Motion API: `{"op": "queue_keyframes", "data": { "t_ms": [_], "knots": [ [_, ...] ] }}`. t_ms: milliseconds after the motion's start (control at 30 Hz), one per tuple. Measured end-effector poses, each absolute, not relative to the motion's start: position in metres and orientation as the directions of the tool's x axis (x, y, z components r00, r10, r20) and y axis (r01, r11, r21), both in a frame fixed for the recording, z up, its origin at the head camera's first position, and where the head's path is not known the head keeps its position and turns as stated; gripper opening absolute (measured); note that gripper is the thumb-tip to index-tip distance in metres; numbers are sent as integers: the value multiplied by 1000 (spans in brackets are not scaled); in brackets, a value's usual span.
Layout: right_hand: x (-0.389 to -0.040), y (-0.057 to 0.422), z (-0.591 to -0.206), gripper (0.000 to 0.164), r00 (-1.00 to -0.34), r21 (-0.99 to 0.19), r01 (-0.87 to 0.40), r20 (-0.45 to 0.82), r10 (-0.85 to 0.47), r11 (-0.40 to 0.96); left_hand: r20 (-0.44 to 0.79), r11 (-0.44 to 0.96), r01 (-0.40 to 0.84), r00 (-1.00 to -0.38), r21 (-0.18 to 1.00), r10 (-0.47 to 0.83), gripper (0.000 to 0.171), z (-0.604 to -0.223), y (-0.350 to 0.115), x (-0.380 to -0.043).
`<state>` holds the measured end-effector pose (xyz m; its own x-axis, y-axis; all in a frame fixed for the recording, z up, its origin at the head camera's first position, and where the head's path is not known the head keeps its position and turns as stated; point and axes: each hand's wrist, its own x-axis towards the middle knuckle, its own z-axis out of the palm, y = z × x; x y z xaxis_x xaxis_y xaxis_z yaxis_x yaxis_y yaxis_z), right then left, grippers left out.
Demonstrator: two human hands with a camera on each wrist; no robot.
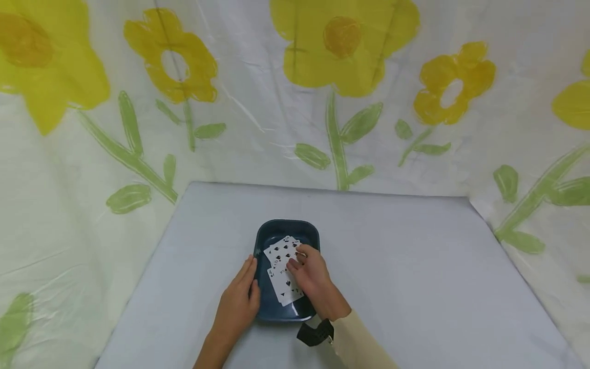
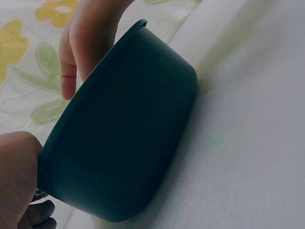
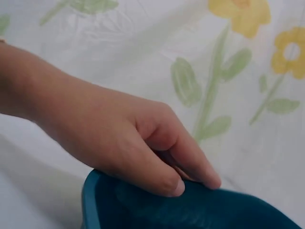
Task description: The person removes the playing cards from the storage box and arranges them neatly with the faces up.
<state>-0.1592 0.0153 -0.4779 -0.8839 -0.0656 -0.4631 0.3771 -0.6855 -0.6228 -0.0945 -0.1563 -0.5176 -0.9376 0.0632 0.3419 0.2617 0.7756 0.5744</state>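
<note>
On the near right side of the tray lies a pale sleeve, with a black strap at its cuff, just off the tray's corner. The left hand rests along the tray's left side, its grip loose, fingers fairly straight against the rim. The right hand reaches in over the tray's right rim, fingers bent above the playing cards; whether its grip pinches one, I cannot tell. The cards overlap face up inside the tray, black pips showing. The white table spreads around the tray, and beyond rises a pale sheet painted with yellow flowers.
</note>
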Motion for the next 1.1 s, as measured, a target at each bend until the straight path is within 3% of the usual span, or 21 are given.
{"op": "queue_keyframes", "data": {
  "t_ms": [400, 667, 900, 1100],
  "knots": [
    [-154, 9, -475, 84, -887, -594, 338, -461, -35, -730, 366, 784, 274, -928, 557, 64, 53, -517, -157, -91],
    [-167, 3, -479, 68, -893, -649, 292, -447, 42, -703, 337, 777, 269, -938, 569, 79, 52, -516, -158, -94],
    [-166, 0, -482, 69, -883, -600, 268, -465, 56, -754, 386, 786, 294, -919, 544, 77, 52, -518, -159, -95],
    [-163, -2, -482, 70, -868, -568, 250, -490, 78, -784, 357, 789, 277, -931, 548, 78, 52, -520, -159, -95]
  ]
}}
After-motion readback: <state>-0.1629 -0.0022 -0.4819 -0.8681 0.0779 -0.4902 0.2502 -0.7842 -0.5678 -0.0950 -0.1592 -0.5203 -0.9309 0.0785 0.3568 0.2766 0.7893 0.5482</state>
